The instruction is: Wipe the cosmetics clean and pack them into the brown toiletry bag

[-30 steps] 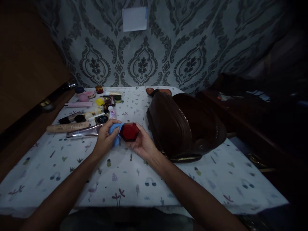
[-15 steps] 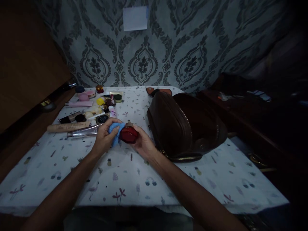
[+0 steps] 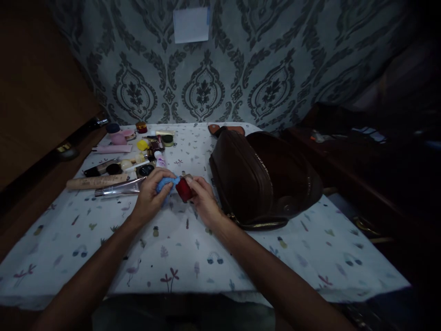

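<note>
My left hand (image 3: pixel 153 191) is closed on a bunched blue cloth (image 3: pixel 164 184), whose edge touches a small dark red bottle (image 3: pixel 183 190). My right hand (image 3: pixel 204 198) grips that bottle by its right side and neck, holding it over the table and tilted. The bottle looks like glass, perhaps perfume; its label cannot be read. Just beyond my left hand lie a silver tube (image 3: pixel 119 188) and a round black compact (image 3: pixel 145 170). A dark brown leather bag (image 3: pixel 248 184) rests to the right of my right hand, its zip undone.
Several cosmetics crowd the table's left, among them a beige tube (image 3: pixel 93 182), a pink tube (image 3: pixel 112 149) and a red jar with a gold lid (image 3: pixel 141 127). A printed white cloth (image 3: pixel 186 257) covers the table. Brown furniture (image 3: pixel 41 92) borders the left side.
My right hand has turned the red bottle, so a narrower side of it now faces me. The blue cloth is bunched more tightly in my left hand. The view has shifted slightly.
</note>
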A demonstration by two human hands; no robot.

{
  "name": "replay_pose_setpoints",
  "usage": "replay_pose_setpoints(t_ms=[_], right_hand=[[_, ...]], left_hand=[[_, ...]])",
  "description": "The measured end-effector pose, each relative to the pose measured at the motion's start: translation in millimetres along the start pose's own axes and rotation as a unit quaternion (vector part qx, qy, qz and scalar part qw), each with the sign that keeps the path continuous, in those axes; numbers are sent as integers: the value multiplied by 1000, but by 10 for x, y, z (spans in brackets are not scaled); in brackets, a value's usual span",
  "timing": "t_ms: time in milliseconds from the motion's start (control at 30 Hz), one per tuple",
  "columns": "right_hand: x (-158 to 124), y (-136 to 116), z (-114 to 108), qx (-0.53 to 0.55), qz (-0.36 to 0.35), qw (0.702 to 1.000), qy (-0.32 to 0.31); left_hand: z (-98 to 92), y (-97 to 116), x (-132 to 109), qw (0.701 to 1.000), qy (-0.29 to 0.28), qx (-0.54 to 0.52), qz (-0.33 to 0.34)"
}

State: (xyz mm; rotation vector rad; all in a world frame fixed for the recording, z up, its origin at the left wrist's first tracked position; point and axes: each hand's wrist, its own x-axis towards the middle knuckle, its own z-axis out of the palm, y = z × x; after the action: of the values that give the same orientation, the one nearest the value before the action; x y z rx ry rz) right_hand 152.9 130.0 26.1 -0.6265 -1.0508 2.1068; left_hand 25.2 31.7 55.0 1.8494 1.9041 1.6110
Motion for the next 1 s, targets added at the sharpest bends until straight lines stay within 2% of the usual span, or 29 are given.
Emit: replay_pose_setpoints(t_ms=[100, 300, 467, 667, 833, 1000], right_hand=[[-7, 35, -4, -34, -22, 999, 21], [-3, 81, -20, -37, -51, 996, 56], [26, 51, -13, 75, -3, 996, 43], [38, -53, 17, 178, 88, 980, 26], [9, -108, 58, 216, 179, 959, 37], [15, -90, 30, 184, 214, 959, 21]], left_hand=[[12, -4, -14, 999, 2, 29, 13], [86, 43, -81, 988, -22, 122, 87], [136, 32, -114, 978, -15, 154, 141], [182, -7, -136, 960, -1, 187, 209], [171, 32, -139, 971, 20, 163, 176], [159, 63, -131, 986, 33, 115, 118]])
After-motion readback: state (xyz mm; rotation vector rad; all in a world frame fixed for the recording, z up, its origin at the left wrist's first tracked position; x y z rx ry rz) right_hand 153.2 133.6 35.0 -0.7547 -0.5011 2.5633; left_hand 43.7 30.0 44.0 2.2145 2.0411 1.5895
